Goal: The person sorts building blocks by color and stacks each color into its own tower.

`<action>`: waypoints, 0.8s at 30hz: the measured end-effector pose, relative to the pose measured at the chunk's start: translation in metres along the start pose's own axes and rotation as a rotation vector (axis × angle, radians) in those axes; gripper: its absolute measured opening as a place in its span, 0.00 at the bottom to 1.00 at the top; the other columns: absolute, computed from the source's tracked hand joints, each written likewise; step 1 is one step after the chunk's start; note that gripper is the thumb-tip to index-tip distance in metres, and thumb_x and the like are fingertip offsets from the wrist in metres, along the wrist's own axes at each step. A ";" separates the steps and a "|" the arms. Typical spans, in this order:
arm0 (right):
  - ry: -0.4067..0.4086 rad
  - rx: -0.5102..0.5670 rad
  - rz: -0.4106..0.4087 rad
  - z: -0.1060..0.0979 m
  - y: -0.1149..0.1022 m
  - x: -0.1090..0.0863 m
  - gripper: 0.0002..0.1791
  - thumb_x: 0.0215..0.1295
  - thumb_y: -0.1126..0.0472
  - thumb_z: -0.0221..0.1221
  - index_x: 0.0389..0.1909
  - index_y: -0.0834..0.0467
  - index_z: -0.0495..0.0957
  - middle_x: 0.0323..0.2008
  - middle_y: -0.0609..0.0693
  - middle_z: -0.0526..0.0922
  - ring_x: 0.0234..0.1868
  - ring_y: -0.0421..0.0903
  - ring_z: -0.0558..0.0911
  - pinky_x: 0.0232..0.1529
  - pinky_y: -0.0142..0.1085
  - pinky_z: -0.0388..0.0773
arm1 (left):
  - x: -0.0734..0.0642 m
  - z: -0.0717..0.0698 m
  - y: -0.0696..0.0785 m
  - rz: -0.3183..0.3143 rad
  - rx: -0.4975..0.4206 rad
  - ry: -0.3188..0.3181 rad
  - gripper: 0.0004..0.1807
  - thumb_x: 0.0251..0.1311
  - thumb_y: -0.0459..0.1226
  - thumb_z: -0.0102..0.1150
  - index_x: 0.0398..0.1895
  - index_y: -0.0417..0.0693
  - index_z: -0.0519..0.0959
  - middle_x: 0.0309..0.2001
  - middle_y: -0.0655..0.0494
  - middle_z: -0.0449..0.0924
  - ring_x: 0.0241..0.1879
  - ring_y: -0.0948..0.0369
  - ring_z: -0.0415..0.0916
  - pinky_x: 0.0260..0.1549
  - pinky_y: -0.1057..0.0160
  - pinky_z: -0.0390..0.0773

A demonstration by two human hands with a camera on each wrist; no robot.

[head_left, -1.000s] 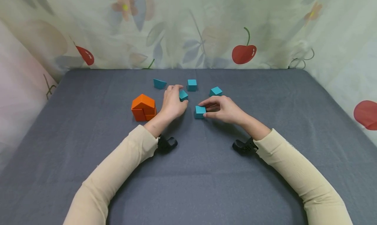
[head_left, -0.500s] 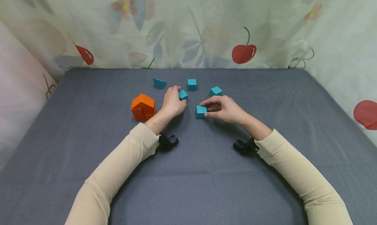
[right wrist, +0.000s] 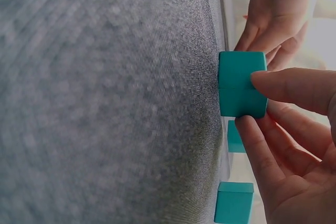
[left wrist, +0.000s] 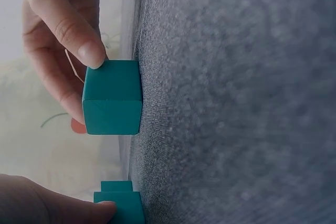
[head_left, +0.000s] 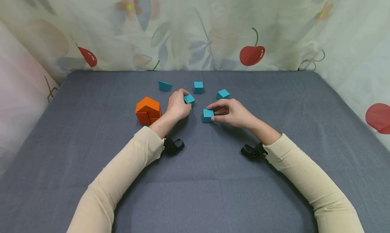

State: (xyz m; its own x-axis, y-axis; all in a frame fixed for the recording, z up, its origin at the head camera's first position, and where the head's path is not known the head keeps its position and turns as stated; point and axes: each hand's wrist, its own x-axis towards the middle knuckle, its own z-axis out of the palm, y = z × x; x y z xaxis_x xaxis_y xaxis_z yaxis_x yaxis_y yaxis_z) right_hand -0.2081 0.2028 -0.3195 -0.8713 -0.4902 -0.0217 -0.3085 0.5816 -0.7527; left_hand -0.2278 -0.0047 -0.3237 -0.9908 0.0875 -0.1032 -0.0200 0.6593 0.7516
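Note:
In the head view my left hand pinches a teal cube set at an angle on the cloth. The left wrist view shows the thumb on one side of that teal cube and fingers behind it. My right hand grips a second teal cube, nearer the person and apart from the first. Up close in the right wrist view, thumb and fingertips press opposite sides of this teal cube. Both cubes look to be resting on the table.
An orange house-shaped stack of blocks stands left of the left hand. Farther back are a teal wedge-like block, a teal cube and an angled teal block. Grey cloth covers the table; a patterned curtain hangs behind.
The right hand's cube has shifted slightly right, then stayed put. The cube in the left hand has turned and moved a little, with the left fingers shifting on it.

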 end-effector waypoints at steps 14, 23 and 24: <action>-0.001 0.004 0.000 0.000 0.002 0.000 0.21 0.59 0.67 0.64 0.55 0.62 0.78 0.53 0.58 0.80 0.54 0.53 0.81 0.53 0.42 0.79 | -0.014 -0.001 0.004 0.039 0.022 -0.026 0.21 0.67 0.32 0.53 0.63 0.42 0.68 0.60 0.44 0.68 0.59 0.50 0.65 0.62 0.54 0.68; -0.004 0.014 -0.002 0.000 0.002 0.000 0.22 0.59 0.67 0.65 0.56 0.62 0.78 0.54 0.58 0.80 0.54 0.53 0.81 0.54 0.43 0.79 | -0.021 -0.003 0.002 0.086 0.051 -0.065 0.21 0.65 0.32 0.54 0.61 0.43 0.70 0.59 0.45 0.70 0.58 0.50 0.66 0.62 0.55 0.68; -0.004 0.014 -0.004 0.000 0.002 0.000 0.22 0.59 0.67 0.65 0.55 0.62 0.78 0.53 0.58 0.80 0.54 0.53 0.81 0.54 0.43 0.79 | -0.022 -0.003 0.002 0.090 0.055 -0.074 0.21 0.65 0.32 0.55 0.61 0.43 0.70 0.59 0.45 0.70 0.57 0.50 0.67 0.62 0.55 0.68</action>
State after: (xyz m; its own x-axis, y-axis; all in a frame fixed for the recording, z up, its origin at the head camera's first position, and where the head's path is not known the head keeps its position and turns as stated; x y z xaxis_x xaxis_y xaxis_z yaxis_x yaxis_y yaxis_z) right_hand -0.2091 0.2039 -0.3212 -0.8686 -0.4950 -0.0215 -0.3062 0.5704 -0.7622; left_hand -0.2068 -0.0074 -0.3176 -0.9756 0.2020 -0.0863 0.0780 0.6860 0.7235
